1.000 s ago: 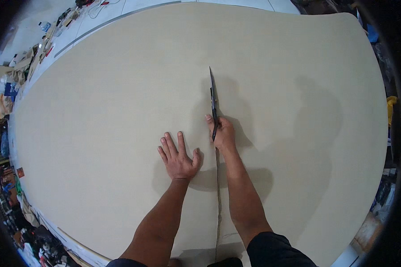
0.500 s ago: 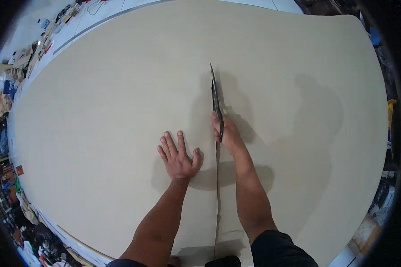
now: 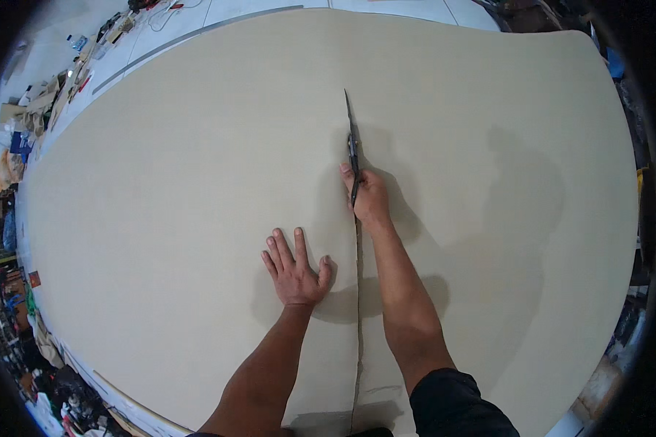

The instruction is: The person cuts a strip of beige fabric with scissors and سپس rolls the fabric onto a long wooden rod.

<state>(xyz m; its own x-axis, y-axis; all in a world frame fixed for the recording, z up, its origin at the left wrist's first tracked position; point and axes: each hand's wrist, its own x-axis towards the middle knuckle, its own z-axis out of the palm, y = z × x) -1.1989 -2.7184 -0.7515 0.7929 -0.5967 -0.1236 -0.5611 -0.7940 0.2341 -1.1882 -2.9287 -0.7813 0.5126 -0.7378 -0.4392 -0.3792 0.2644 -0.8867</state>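
Observation:
A large beige sheet (image 3: 168, 189) lies spread out beneath both arms; I cannot make out its material. My right hand (image 3: 369, 195) is closed round the dark handles of a pair of scissors (image 3: 352, 138), whose blades point away from me along the sheet. Behind the scissors a long, slightly wavy cut (image 3: 358, 320) runs back toward my body. Left of this cut, my left hand (image 3: 297, 277) rests flat on the sheet with its fingers spread. The lower blade and part of the handles are hidden.
Tools, cardboard pieces and a bottle lie on the pale tiled floor (image 3: 219, 13) at the far left. Crowded clutter (image 3: 65, 393) borders the sheet at the near left. Dark bundled items (image 3: 532, 13) sit by its far right corner, and more objects line the right edge.
The scissors and my right hand have moved farther forward along the sheet, lengthening the cut. The blades look more closed. My left hand stays flat on the sheet.

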